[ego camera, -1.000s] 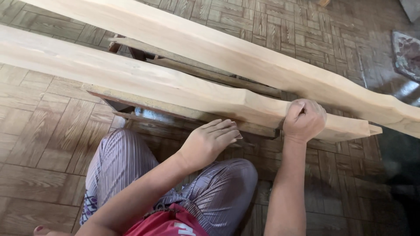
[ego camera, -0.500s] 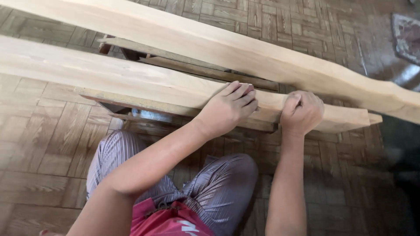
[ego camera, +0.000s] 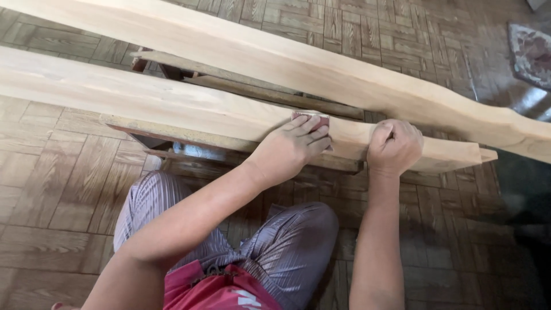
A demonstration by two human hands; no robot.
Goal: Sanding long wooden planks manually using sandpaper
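Note:
A long pale wooden plank (ego camera: 172, 106) lies across a low wooden stand, running from the left edge to the right of centre. My left hand (ego camera: 290, 146) presses a small reddish-brown piece of sandpaper (ego camera: 313, 119) flat against the plank's upper face. My right hand (ego camera: 395, 146) is curled over the plank's near edge, a little to the right of the left hand, gripping the wood close to its right end. My knees in striped grey trousers (ego camera: 275, 247) are just below the plank.
A second, longer pale plank (ego camera: 344, 80) lies behind and roughly parallel to the first, reaching the right edge. Both rest on a dark low wooden stand (ego camera: 241, 86). The floor is brown parquet (ego camera: 57, 189). A patterned mat (ego camera: 531, 54) lies at the far right.
My left hand rose from below the plank's near edge onto its top face, with the sandpaper now showing under the fingertips. My right hand kept its grip on the plank.

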